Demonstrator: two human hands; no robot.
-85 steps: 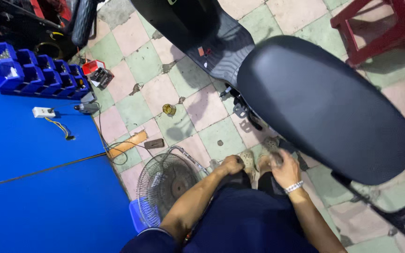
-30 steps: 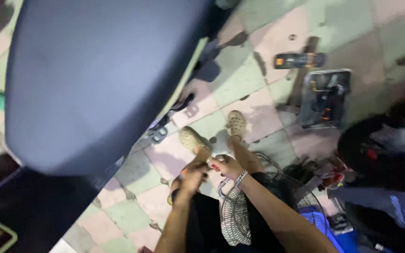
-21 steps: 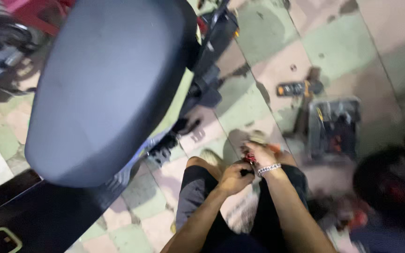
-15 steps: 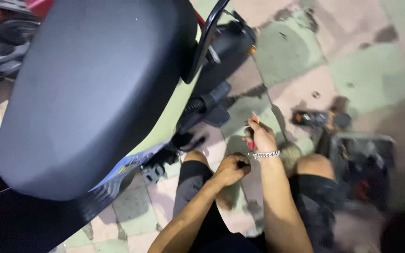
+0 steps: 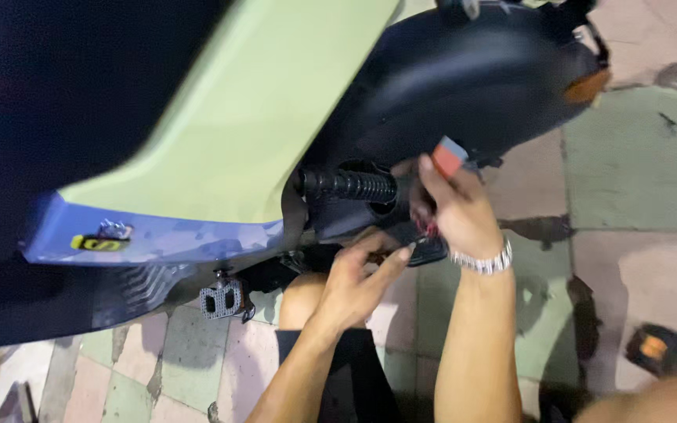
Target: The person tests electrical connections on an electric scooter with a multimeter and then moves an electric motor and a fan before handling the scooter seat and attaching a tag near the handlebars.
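The person crouches beside a scooter, both arms reaching up from six o'clock toward its underside. The right hand (image 5: 456, 207), a metal bracelet (image 5: 481, 261) on its wrist, is raised near the centre of the view with its fingers closed around a small red and grey tool (image 5: 448, 157), whose tip pokes out above the knuckles at about twelve o'clock from the hand. Just to nine o'clock of that hand sits a black coiled spring (image 5: 350, 186), tucked between the pale green body panel (image 5: 252, 117) and the black rear mudguard (image 5: 464, 78). The left hand (image 5: 358, 278) is lower, at about seven o'clock from the right, fingers stretched out loosely and open, the tips pointing at a dark part under the spring; whether they touch it I cannot tell. A metal foot pedal (image 5: 222, 299) hangs at nine o'clock of the left hand, above the tiled floor (image 5: 636, 196).
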